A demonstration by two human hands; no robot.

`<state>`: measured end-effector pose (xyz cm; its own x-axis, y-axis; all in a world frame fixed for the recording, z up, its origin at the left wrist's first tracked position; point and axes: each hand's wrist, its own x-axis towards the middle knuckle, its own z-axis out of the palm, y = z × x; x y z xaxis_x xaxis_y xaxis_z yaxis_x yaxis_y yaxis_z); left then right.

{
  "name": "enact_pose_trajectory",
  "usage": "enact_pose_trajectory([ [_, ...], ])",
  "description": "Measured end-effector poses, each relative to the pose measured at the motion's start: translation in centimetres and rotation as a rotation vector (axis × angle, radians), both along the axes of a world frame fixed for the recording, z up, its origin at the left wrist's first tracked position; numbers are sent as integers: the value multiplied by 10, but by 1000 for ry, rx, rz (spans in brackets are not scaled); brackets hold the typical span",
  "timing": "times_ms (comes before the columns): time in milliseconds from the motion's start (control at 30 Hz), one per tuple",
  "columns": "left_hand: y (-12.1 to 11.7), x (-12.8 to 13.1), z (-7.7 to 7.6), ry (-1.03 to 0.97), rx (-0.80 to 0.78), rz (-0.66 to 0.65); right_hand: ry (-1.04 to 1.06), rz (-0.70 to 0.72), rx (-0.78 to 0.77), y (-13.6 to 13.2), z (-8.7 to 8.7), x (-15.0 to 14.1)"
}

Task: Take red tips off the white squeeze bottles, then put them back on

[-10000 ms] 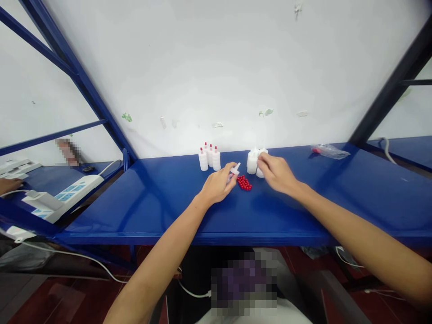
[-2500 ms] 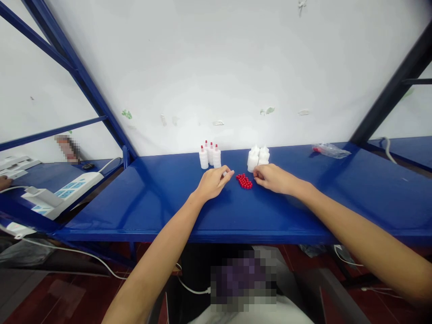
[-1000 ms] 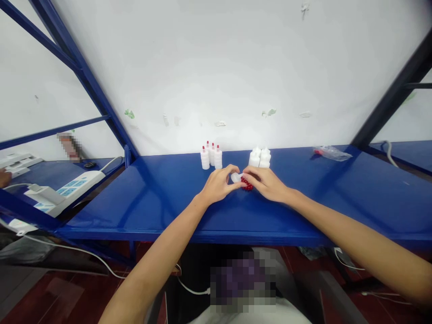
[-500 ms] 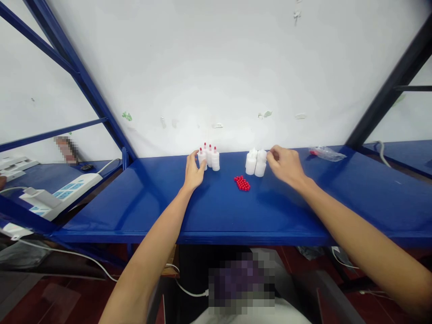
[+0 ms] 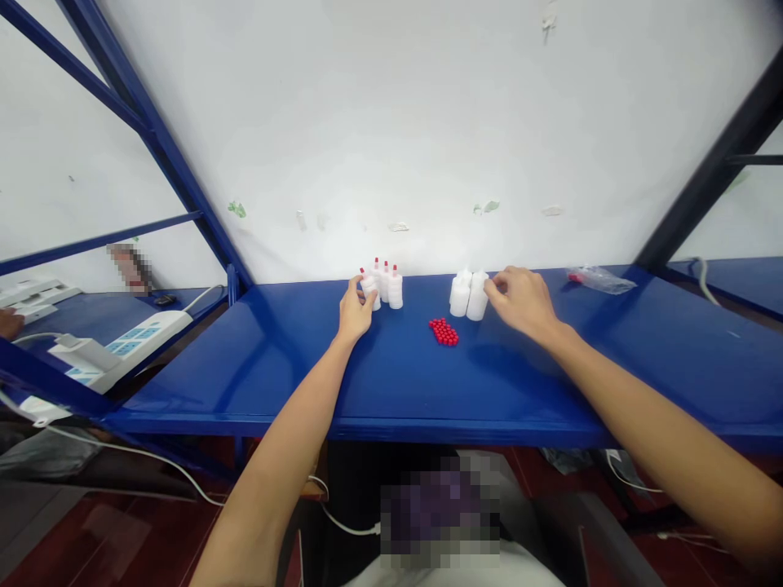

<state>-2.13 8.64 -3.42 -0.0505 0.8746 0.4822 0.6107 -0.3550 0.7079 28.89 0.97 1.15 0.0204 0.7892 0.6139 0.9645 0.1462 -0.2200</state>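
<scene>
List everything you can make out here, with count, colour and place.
red-tipped bottles: at least four, white, back of table, left of centre
plain bottles: several, overlapping, white, right of those
caps: many, too small to count, red, nearer the front
plastic bag: one, clear with red at one end, table's right
table: one, blue, centre
wall: one, white, behind
power strip: one, white and blue, left
someone else's hand: one, bare, left edge
left hand: one, bare, around leftmost red-tipped bottle
right hand: one, bare, beside plain bottles
</scene>
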Motion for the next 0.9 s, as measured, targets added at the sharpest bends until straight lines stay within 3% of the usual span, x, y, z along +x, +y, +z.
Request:
enact_pose_trajectory([
  [100, -3, 1, 2, -21, 31, 0, 55, 121, -103, -7, 2, -4],
  [267, -11, 2, 6, -80, 35, -13, 227, 491, -402, -9, -6, -10],
  [367, -13, 3, 8, -135, 1, -69, 304, 543, -464, -2, -13, -9],
  [533, -15, 11, 11, -259, -86, -353, 304, 545, -439, 3, -16, -8],
  [667, -25, 20, 13, -215, -141, -489, 288, 504, -360, -2, -15, -14],
  [767, -38, 28, 14, -102, -140, -542, 344, 456, -203, -8, -18, -20],
  [900, -60, 38, 18, 281, 53, -481, 400, 508, 4, -17, -20, -28],
])
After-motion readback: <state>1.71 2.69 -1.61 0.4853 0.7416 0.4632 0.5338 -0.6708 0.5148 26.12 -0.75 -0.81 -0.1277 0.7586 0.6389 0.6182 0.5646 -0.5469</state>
